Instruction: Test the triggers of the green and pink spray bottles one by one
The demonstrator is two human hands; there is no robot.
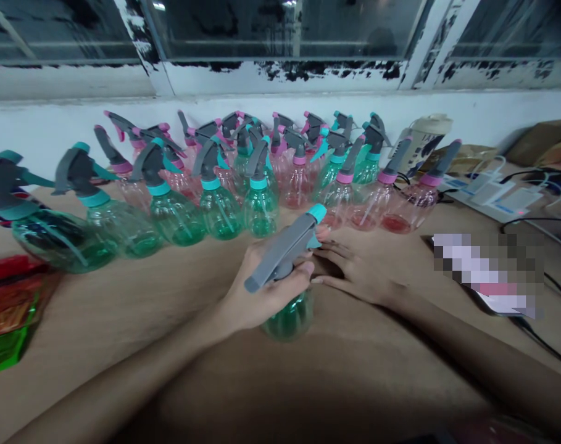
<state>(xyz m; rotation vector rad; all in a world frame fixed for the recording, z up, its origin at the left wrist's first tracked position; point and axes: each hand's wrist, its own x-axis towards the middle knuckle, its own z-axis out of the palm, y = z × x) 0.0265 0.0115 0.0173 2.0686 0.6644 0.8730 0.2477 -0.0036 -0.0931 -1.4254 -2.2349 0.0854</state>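
Observation:
My left hand (266,287) is closed around the neck of a green spray bottle (288,317), just under its grey trigger head with a turquoise nozzle. The bottle stands upright in front of me, its nozzle turned away to the right. Beside it my right hand (354,271) rests low with the fingers stretched toward the bottle. Its fingertips come close to the trigger and bottle neck; whether they touch is hidden. Behind both hands stand more green spray bottles (221,213) on the left and pink spray bottles (363,206) on the right, all with grey heads.
A phone (484,274) with a cable lies at the right. Behind it are a white power strip (488,197) with chargers, a cup (426,142) and brown paper bags (544,142). Red and green snack packets (9,308) lie at the left edge. A window wall closes the back.

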